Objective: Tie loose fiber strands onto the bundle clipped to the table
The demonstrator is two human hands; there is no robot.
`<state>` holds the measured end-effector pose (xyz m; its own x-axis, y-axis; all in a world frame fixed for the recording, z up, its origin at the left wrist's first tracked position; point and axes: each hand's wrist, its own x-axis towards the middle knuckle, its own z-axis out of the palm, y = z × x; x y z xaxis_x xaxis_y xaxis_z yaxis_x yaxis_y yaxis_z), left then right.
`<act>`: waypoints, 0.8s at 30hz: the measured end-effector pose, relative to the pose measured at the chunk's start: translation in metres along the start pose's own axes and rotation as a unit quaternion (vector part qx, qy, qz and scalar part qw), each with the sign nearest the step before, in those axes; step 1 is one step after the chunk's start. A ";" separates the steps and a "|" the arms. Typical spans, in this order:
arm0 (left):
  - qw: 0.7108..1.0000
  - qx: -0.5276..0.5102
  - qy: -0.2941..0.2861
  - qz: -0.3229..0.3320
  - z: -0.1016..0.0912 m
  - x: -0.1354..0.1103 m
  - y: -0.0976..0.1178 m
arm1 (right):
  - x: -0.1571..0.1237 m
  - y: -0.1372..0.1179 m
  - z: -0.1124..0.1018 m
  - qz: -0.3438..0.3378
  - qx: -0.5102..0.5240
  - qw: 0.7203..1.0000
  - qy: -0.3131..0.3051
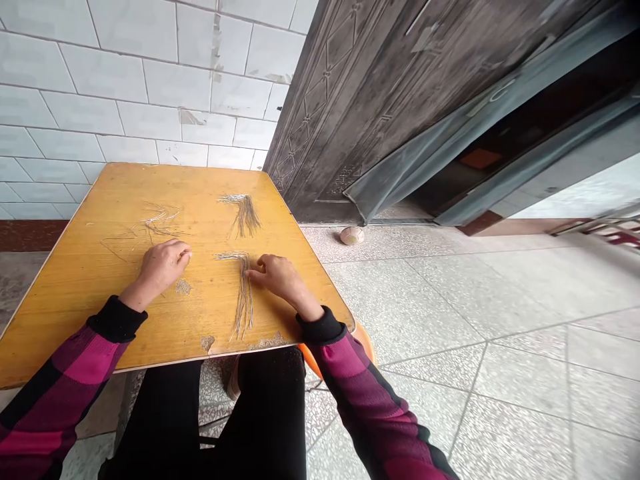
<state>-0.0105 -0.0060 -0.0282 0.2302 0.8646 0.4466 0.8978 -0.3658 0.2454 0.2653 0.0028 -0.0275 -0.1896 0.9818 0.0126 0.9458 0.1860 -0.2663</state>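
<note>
Here's the yellow table (65,293) with three lots of thin fibres: a loose spread (157,220) at left, a far bunch (244,215), and a near bunch (243,293). Right hand (281,277) lies open, fingertips on the near bunch. Left hand (163,269) is curled, fingertips pinched; can't tell if anything's held.

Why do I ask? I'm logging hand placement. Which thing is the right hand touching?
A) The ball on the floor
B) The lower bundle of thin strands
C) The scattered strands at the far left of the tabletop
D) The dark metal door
B. The fingertips of the right hand reach the lower bundle of thin strands on the yellow tabletop.
</note>
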 end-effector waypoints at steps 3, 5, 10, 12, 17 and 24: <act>1.000 0.000 0.003 0.003 0.000 0.001 -0.004 | 0.007 -0.010 -0.007 0.024 -0.072 0.995 -0.062; 1.000 0.003 0.002 0.003 0.001 0.002 -0.006 | 0.017 -0.016 -0.014 0.027 -0.097 0.992 -0.078; 1.000 -0.008 -0.006 0.000 0.001 0.001 -0.005 | 0.046 -0.029 -0.031 -0.041 -0.135 0.985 -0.097; 1.000 -0.015 -0.013 0.000 0.000 0.001 -0.002 | 0.056 -0.037 -0.033 -0.056 -0.164 0.976 -0.130; 1.000 -0.008 -0.029 0.006 -0.002 0.001 0.002 | 0.073 -0.053 -0.029 -0.066 -0.200 0.963 -0.169; 0.999 -0.006 -0.035 0.019 0.002 0.000 0.000 | 0.075 -0.060 -0.023 -0.100 -0.234 0.949 -0.187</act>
<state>-0.0097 -0.0050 -0.0297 0.2907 0.8713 0.3954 0.8831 -0.4034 0.2397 0.2007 0.0666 0.0115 -0.3759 0.8589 -0.3478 0.8778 0.4503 0.1633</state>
